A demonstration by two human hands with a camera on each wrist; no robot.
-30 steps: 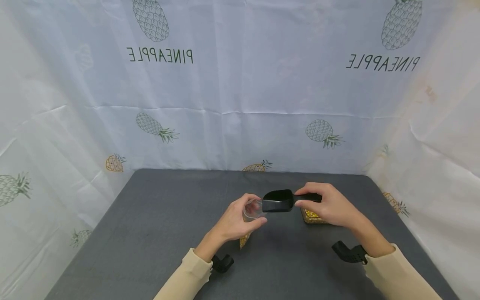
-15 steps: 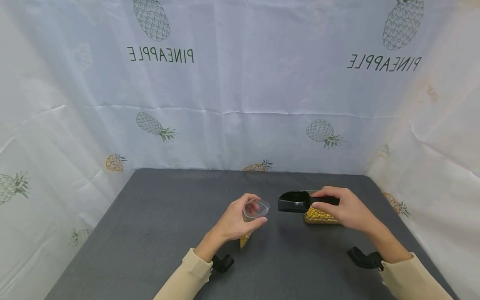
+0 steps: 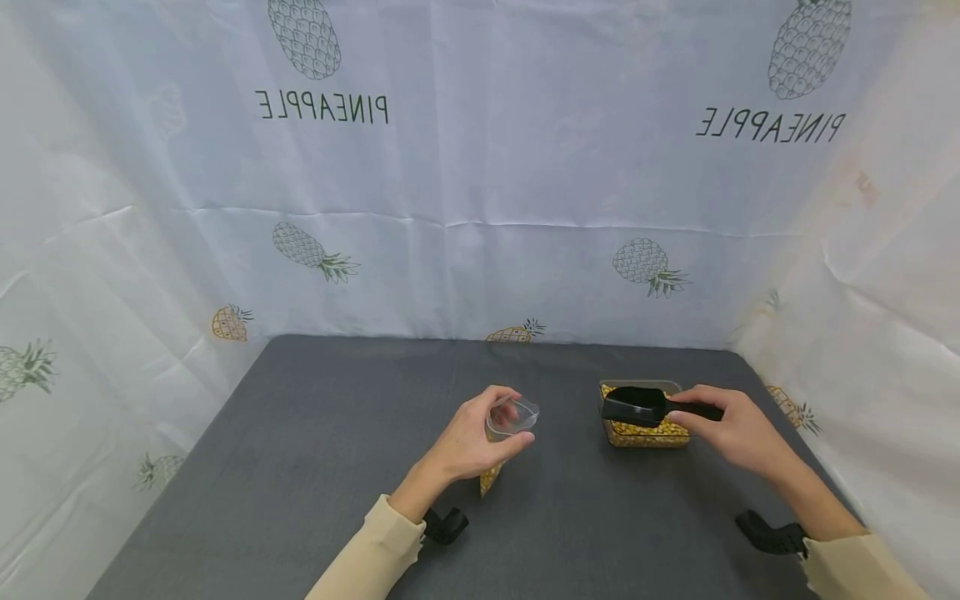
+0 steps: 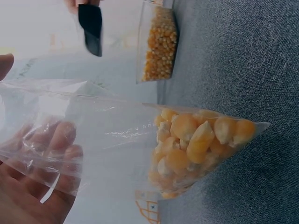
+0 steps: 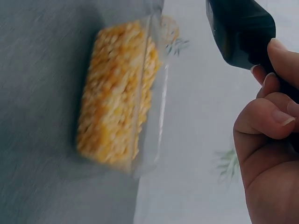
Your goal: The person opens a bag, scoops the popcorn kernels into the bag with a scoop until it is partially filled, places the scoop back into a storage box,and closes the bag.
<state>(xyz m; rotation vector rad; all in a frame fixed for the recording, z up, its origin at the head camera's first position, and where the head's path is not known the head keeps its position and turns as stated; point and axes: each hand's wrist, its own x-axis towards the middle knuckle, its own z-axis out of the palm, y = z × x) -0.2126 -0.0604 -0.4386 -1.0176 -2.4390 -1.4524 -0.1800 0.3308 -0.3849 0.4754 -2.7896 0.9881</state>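
My left hand (image 3: 468,442) holds a clear plastic bag (image 4: 117,128) by its upper part, thumb and fingers curved round the open mouth. The bag hangs in a cone, and yellow corn kernels (image 4: 187,140) fill its pointed bottom. In my right hand (image 3: 742,429) a black scoop (image 3: 636,407) is gripped by its handle, thumb against fingers. Level and apparently without kernels, the scoop overlaps a clear rectangular container (image 3: 648,441) in the head view. The right wrist view shows the container's heap of corn kernels (image 5: 114,98), with the scoop above it.
A dark grey cloth covers the table (image 3: 360,417). White curtains (image 3: 480,167) printed with pineapples enclose its back and sides. Black wrist mounts (image 3: 446,527) sit below both hands, near the beige sleeves.
My right hand has carried the scoop rightward, from beside the bag's mouth to over the container, which is now more exposed. The left hand and bag have stayed in place.
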